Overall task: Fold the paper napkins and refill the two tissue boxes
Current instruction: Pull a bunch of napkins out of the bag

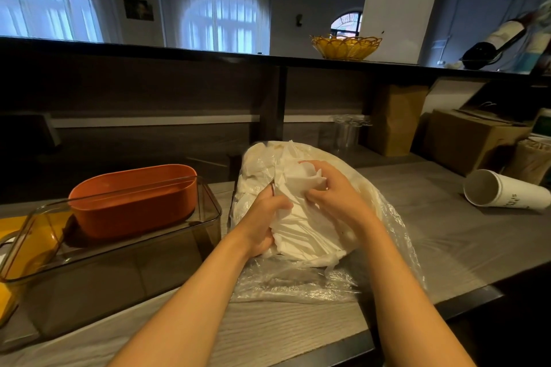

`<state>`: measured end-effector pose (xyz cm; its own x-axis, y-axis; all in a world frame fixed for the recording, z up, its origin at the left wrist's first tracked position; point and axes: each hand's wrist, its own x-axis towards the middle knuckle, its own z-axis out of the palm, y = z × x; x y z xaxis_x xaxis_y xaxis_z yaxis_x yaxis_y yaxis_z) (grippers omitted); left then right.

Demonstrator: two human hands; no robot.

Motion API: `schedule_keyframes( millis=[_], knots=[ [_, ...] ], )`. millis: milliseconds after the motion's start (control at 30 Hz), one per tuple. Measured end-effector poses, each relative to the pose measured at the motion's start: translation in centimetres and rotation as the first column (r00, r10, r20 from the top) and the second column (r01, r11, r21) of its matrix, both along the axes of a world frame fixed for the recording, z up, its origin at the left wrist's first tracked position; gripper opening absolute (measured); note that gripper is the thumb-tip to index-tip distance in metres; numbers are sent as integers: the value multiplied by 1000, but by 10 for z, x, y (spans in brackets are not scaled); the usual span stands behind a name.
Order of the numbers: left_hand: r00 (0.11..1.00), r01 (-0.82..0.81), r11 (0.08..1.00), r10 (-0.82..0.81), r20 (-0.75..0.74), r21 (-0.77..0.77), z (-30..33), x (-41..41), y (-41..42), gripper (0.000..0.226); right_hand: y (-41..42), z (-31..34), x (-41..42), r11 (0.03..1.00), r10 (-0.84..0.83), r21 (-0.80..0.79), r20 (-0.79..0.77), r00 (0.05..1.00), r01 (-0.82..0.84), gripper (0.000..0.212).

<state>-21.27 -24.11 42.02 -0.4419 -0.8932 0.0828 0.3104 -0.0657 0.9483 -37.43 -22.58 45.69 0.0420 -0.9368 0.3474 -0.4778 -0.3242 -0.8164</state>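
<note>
A clear plastic bag [384, 235] full of white paper napkins [301, 226] lies on the wooden counter in front of me. My left hand [262, 223] grips the napkin stack at its left side. My right hand [334, 191] pinches loose napkins at the top of the stack, near the bag's opening. To the left stands an orange oval tissue box [134, 199], open on top, sitting inside a clear smoky rectangular box [125, 250]. Whether either box holds napkins is hidden.
A white paper cup stack [504, 191] lies on its side at the right. Cardboard boxes [468, 140] and a brown paper bag [396, 119] stand behind it. A yellow wicker basket [346, 46] sits on the raised ledge. Something yellow [18, 235] lies at the far left.
</note>
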Motion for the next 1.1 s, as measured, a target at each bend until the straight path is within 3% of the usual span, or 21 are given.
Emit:
schedule_keyframes(
  millis=[67, 233, 367, 467, 600, 733, 833, 1000, 1100],
  knots=[
    [1000, -2, 1000, 2, 14, 1, 0, 0, 0, 66, -2, -1, 0, 1000, -11, -4, -4, 1000, 11, 49],
    [999, -36, 999, 35, 31, 26, 0, -2, 1, 66, -10, -5, -3, 992, -111, -52, 31, 993, 113, 11],
    [998, -53, 998, 52, 37, 46, 0, -2, 1, 56, -8, -6, -1, 984, -177, 37, 299, 938, 174, 2],
    [997, -74, 995, 72, 34, 72, 0, -2, 2, 53, -7, -4, -4, 956, -290, 87, 446, 847, 281, 24],
    [992, -119, 986, 123, -27, 116, 0, -2, 2, 50, -5, 6, -4, 922, -359, 115, 611, 706, 369, 22],
    [965, -200, 964, 225, -135, 173, -1, -6, 5, 49, 1, 13, -6, 979, -196, 144, 856, 479, 143, 19],
    [949, -251, 952, 278, -150, 175, -2, -6, 5, 53, 6, 16, -2, 993, -117, 83, 855, 505, 90, 15],
    [937, -261, 940, 302, -178, 218, -3, -7, 3, 52, -2, 18, -11, 893, -271, 60, 863, 427, 446, 24],
    [927, -248, 934, 306, -217, 258, -4, -8, -1, 51, -1, 14, -18, 844, -232, -21, 888, 398, 537, 23]
  ],
)
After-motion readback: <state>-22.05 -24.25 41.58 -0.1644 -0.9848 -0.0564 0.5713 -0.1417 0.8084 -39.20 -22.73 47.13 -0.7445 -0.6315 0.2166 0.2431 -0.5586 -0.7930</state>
